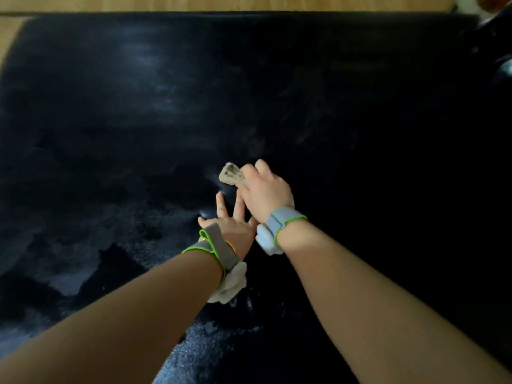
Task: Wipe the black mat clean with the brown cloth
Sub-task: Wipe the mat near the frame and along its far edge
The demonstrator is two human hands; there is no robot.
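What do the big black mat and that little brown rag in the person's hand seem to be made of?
The black mat looks like rubber or soft vinyl: a dull sheen, pale smears and a fine grainy texture near the bottom; which one is unclear. The brown cloth, gripped by the right hand, looks like a soft woven or spongy fabric, bunched up, matte and stained. The blur leaves its weave unclear.

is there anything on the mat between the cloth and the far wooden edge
No. In the head view, the stretch of black mat from the brown cloth, gripped by the right hand, up to the wood floor shows only pale smears.
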